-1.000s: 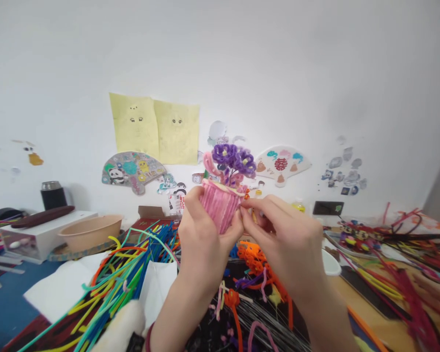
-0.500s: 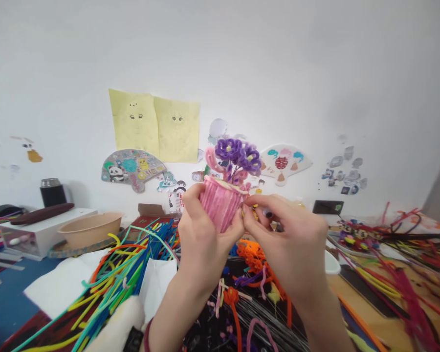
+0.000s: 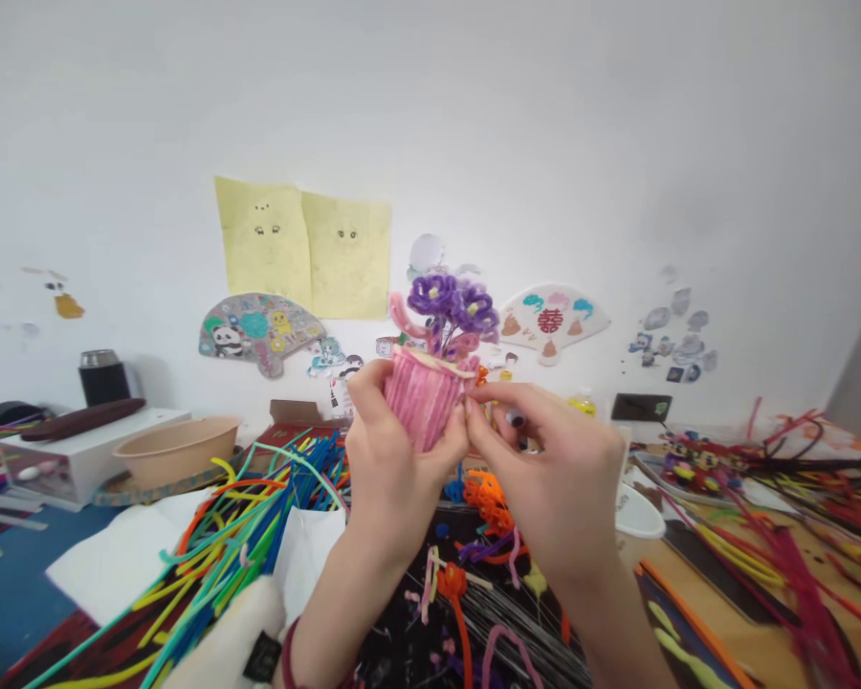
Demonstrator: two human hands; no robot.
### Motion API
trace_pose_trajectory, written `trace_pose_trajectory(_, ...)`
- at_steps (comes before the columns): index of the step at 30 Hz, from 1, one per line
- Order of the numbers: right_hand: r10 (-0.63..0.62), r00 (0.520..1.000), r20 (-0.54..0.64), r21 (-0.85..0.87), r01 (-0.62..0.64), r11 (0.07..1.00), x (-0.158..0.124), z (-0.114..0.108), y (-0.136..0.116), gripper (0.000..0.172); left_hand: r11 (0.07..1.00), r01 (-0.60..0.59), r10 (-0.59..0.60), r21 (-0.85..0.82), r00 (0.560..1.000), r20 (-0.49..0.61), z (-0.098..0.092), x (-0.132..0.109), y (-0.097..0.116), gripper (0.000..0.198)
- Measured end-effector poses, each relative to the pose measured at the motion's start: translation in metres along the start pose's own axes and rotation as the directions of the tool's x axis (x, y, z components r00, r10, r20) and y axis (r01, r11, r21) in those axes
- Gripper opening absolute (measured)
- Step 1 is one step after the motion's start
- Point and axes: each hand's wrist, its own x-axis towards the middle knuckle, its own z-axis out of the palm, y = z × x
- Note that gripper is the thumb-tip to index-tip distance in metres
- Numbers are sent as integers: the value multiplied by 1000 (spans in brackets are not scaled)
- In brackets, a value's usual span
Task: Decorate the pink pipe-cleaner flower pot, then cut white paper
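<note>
My left hand is wrapped round a small pink flowerpot, its ribbed side made of fuzzy pipe cleaners and its rim cream. Purple pipe-cleaner flowers with pale centres rise from the pot on thin stems, beside a pink curl. Close against the pot's right side, my right hand has thumb and forefinger pinched together; what they pinch is too small to make out. A small dark, shiny round end shows under its curled fingers, its kind unclear.
Bundled coloured pipe cleaners lie at left, near a beige bowl. Orange pipe-cleaner pieces and thin wires lie below my hands. A white lid-like dish stands at right, near more pipe cleaners. Behind is a white wall.
Both hands and the pot have shifted slightly left. The pot's flowers lean a little further left. My right hand's pinch stays at the pot's right side.
</note>
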Motion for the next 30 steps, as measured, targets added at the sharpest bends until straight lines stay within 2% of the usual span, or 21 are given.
trace_pose_trajectory(3, 25, 999, 47, 47, -27, 999, 2, -1, -1, 5, 1000, 18, -19, -10, 1000, -10, -1, 1, 1, 50)
trace_pose_trajectory(6, -10, 999, 30, 39, 9, 999, 2, -2, -3, 4, 1000, 21, -21, 18, 1000, -5, -2, 1, 0, 51)
trace_pose_trajectory(11, -60, 998, 3, -11, 60, 998, 1, 0, -3, 7, 993, -72, 75, 88, 997, -31, -2, 0, -1, 55)
trace_pose_trajectory(18, -49, 998, -25, -38, 48, 998, 1, 3, -2, 7, 977, -146, 155, 155, 987, -42, 1, -3, -4, 61)
trace_pose_trajectory(24, 5, 1000, -16, -31, -5, 1000, 1, 3, 0, 6, 987, -87, 91, 139, 996, -23, 2, -7, -3, 63)
trace_pose_trajectory(30, 101, 994, 40, 0, -101, 995, 4, -3, 3, 6, 995, 12, -12, 95, 1000, 2, 2, -6, 5, 55)
